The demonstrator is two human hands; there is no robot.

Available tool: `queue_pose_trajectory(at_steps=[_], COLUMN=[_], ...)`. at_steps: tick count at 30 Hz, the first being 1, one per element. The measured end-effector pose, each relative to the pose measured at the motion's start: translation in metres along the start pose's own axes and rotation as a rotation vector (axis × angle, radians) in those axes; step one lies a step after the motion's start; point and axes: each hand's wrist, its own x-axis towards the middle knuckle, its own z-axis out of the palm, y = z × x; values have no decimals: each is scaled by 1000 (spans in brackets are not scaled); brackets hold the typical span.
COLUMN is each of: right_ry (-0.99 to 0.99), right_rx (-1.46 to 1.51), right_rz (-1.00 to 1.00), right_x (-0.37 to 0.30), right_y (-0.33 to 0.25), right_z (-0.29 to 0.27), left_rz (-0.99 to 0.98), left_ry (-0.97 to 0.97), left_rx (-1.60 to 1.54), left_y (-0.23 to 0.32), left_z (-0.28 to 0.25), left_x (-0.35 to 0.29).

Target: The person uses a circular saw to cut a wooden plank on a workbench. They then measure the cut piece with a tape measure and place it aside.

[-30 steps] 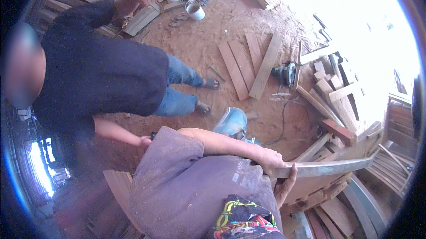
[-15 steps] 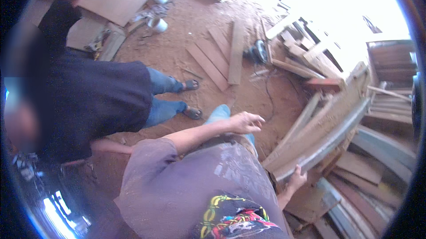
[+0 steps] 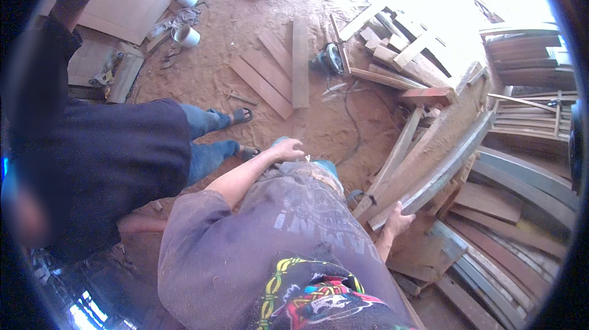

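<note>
My left hand (image 3: 288,148) is in front of my waist, its fingers loosely bent and apart, with nothing seen in them. My right hand (image 3: 400,222) is closed at the near end of a long, grey-edged wooden plank (image 3: 443,169), which leans on the wood pile to my right; part of its fingers is hidden. Beside that plank stands a wide, dusty board (image 3: 423,157). Ahead on the dirt floor lie several flat boards (image 3: 300,63), and a circular saw (image 3: 331,58) sits just right of them.
Close on my left stands a person in a dark shirt (image 3: 129,152) and jeans. White buckets (image 3: 186,37) and a wooden panel (image 3: 126,2) are at the far left. Stacked timber (image 3: 500,238) fills the right side. A cord (image 3: 354,124) trails over the dirt floor (image 3: 245,23).
My view has shifted, so the scene sits further left and up. My left hand has drawn back closer to my waist. My right hand stays at the plank's end.
</note>
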Motion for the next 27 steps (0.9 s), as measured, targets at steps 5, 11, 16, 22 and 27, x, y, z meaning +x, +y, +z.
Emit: queue_pose_trajectory(at_steps=[5,11,16,22,27], right_ry=[4,19,37,43,40], right_rx=[0,-6,-64,-38,-23], right_rz=[-1,38,30,11,23], right_x=[-2,2,6,7,5], right_y=[-6,-3,7,5,3], right_z=[2,2,2,7,5], left_rz=[-125,-257,-342,-389,-381], left_ry=[-63,36,35,99,46], left_rx=[-161,-482,-635,-648,-589], left_y=[-49,-44,-43,-48,-50], left_z=[7,14,16,19,20], left_x=[16,34,32,33,35])
